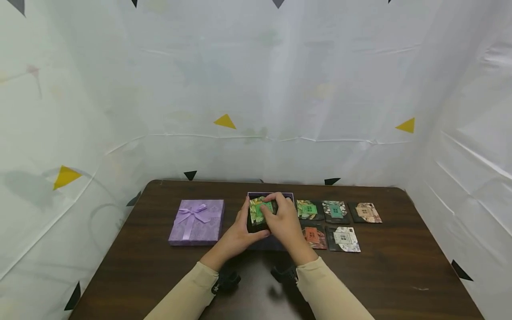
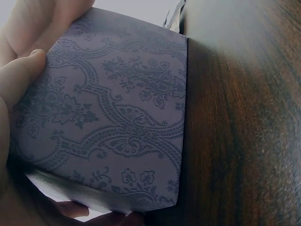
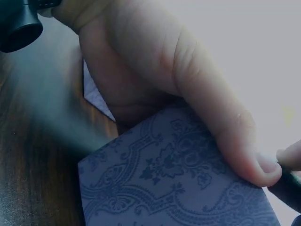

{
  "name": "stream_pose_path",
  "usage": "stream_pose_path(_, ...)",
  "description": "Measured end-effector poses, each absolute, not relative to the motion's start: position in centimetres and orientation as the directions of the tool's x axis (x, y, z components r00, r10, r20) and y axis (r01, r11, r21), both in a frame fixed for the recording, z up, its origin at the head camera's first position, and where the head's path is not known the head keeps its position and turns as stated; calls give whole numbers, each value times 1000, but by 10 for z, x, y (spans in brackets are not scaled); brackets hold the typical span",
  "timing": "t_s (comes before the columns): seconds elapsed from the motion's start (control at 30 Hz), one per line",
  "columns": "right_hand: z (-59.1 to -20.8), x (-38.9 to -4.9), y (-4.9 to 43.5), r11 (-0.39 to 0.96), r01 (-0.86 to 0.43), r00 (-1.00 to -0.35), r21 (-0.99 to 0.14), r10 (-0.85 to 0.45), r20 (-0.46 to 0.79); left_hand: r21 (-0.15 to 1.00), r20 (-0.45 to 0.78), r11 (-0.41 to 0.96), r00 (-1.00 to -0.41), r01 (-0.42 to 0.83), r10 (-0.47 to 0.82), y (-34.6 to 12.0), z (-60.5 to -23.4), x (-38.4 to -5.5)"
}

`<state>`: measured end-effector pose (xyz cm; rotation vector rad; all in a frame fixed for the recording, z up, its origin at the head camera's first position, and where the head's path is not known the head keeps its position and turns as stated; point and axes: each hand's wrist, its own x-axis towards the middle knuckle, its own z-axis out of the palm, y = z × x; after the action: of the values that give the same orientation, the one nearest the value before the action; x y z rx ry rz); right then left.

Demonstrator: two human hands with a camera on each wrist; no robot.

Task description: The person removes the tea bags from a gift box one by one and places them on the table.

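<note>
Over the middle of the table, my left hand (image 1: 235,238) grips a small black square packet (image 1: 257,214) with a green and yellow floral print, thumb along its near edge. My right hand (image 1: 286,222) pinches the same packet from the right, its fingers bent over the top. Beneath both hands stands an open box (image 1: 290,195), mostly hidden by them; what lies inside is hard to make out. Its lilac, scroll-patterned side (image 2: 117,103) fills much of the left wrist view. The right wrist view shows the right thumb (image 3: 221,127) above that patterned side.
A lilac lid or box with a ribbon bow (image 1: 198,224) lies left of the hands. Several flat black packets with printed labels, such as a green one (image 1: 310,210) and a white one (image 1: 344,239), lie in two rows to the right. A white sheet (image 1: 264,89) hangs behind the table.
</note>
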<state>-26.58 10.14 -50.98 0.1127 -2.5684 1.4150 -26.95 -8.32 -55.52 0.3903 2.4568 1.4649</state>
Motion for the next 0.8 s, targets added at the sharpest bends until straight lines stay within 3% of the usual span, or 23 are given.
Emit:
stream_pose_path(0.07,-510,-264,104,508,-199,-964,-838,54,261,883,-79,460,-934,97,348,-82,-555,-270)
stream_pose_path(0.23,-511,-260,117,293,-281,-941,-914,104,323,873,-90,480,-941,84,327,-82,-555,-269)
stream_pose_path(0.3,-512,-257,124,203,-303,-927,-931,166,337,871,-88,483,-939,90,332,-81,-555,-269)
stream_pose_path(0.47,-520,-245,145,119,-328,-879,-937,324,349,869,-74,484,-940,104,333,-81,-556,-268)
stream_pose_path(0.7,-537,-233,177,2,-438,-843,-899,346,412,863,-81,494,-940,100,332,-83,-556,-267)
stream_pose_path(0.8,-542,-231,196,-40,-434,-856,-900,328,399,863,-83,495,-939,100,335,-83,-556,-268)
